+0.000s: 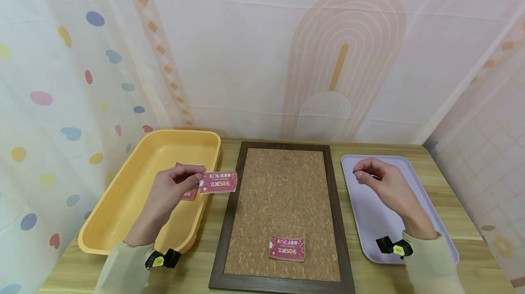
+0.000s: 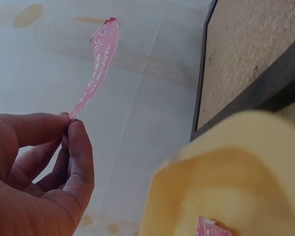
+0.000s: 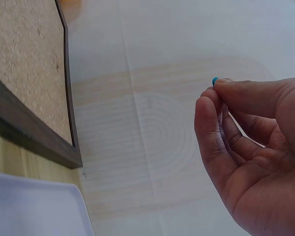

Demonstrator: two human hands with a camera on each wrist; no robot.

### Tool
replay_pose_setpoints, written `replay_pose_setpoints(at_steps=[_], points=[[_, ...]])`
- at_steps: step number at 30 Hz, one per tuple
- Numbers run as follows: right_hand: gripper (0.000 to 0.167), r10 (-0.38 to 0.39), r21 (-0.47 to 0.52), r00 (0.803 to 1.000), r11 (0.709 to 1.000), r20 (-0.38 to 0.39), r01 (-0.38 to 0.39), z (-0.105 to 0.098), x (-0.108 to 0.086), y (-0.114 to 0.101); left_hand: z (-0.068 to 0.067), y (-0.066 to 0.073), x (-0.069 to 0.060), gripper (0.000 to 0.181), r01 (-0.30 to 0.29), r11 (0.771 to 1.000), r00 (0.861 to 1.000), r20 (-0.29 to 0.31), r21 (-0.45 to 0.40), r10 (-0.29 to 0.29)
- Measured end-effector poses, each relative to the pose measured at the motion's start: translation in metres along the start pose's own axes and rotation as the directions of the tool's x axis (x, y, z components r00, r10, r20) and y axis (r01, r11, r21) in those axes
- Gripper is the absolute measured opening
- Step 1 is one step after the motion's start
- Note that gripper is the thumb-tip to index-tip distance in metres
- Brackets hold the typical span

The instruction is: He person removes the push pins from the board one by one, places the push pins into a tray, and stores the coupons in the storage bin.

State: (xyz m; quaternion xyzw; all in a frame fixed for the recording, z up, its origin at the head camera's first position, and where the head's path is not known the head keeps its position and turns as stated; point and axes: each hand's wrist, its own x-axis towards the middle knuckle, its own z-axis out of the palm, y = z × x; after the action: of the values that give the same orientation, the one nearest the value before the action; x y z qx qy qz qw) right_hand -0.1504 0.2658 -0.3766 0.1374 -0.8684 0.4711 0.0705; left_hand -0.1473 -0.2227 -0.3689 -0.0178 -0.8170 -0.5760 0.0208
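My left hand [image 1: 176,187] pinches a pink coupon [image 1: 218,183] by its left end, between the yellow bin and the cork board. In the left wrist view this coupon [image 2: 99,69] curves upward from the fingertips. Over the lilac tray, my right hand [image 1: 383,184] pinches a tiny blue push pin [image 3: 215,81]; only its rounded end shows. The cork board [image 1: 283,193] lies on the table, with another pink coupon [image 1: 287,251] near its lower edge. A bright pink spot, apparently a pin [image 1: 285,240], sits at that coupon's top middle.
At left stands the yellow bin [image 1: 123,203], with more pink coupons [image 1: 188,194] inside, partly hidden by my left hand. The lilac tray [image 1: 371,234] lies right of the board. A patterned curtain [image 1: 246,57] hangs behind the wooden table [image 1: 459,207].
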Motion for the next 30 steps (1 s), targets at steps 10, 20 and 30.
replay_pose_setpoints(at_steps=[10,20,30], points=[[0.010,0.020,-0.025,1.000,0.999,-0.002,-0.020,-0.013,-0.001,0.010,-0.019,-0.001,0.001,0.030,-0.021,0.998,1.000,0.016,0.052,0.020],[0.011,0.050,-0.041,0.998,0.998,0.031,-0.049,-0.026,-0.002,0.022,-0.044,-0.006,0.006,0.029,-0.053,0.989,0.998,0.038,0.139,0.048],[0.013,0.078,-0.052,0.996,0.996,0.051,-0.075,-0.036,0.000,0.039,-0.072,-0.019,0.014,0.033,-0.010,0.992,0.991,0.136,0.128,-0.008]])
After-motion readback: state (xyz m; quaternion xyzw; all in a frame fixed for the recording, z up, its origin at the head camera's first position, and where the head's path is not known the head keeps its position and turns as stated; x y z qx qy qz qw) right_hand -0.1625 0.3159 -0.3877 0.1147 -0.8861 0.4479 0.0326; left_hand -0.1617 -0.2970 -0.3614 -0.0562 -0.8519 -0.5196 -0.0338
